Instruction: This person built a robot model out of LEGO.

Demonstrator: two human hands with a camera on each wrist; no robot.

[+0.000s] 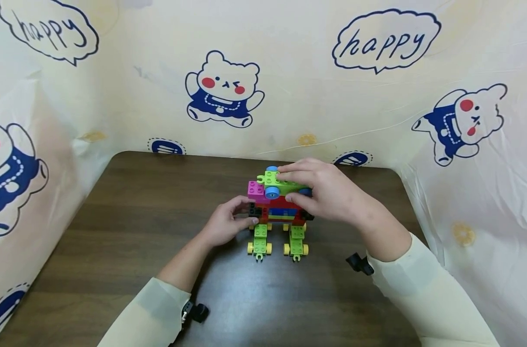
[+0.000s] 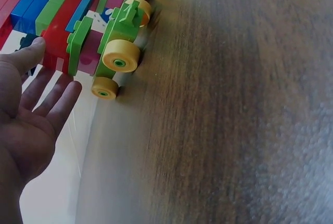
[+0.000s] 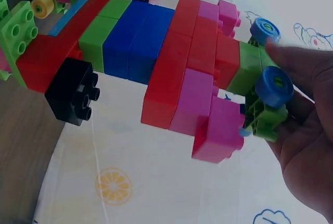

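On the table stands a toy block model (image 1: 282, 203) of stacked red, blue, green and magenta bricks. Its two feet are green wheeled bases (image 1: 260, 234) with yellow wheels. My left hand (image 1: 223, 223) holds the model's left side at mid-height, the thumb in front against a red brick (image 2: 54, 44) and the fingers behind. A black brick (image 3: 72, 91) sticks out from the side. At the top, my right hand (image 1: 332, 190) grips a green wheeled base with blue wheels (image 3: 276, 86), which lies sideways over the red and magenta bricks (image 3: 216, 130).
The dark wooden table (image 1: 137, 231) extends around the model. A pale printed sheet (image 1: 289, 101) with bears and speech bubbles rises behind it and at both sides. Small black devices (image 1: 199, 312) sit at both wrists.
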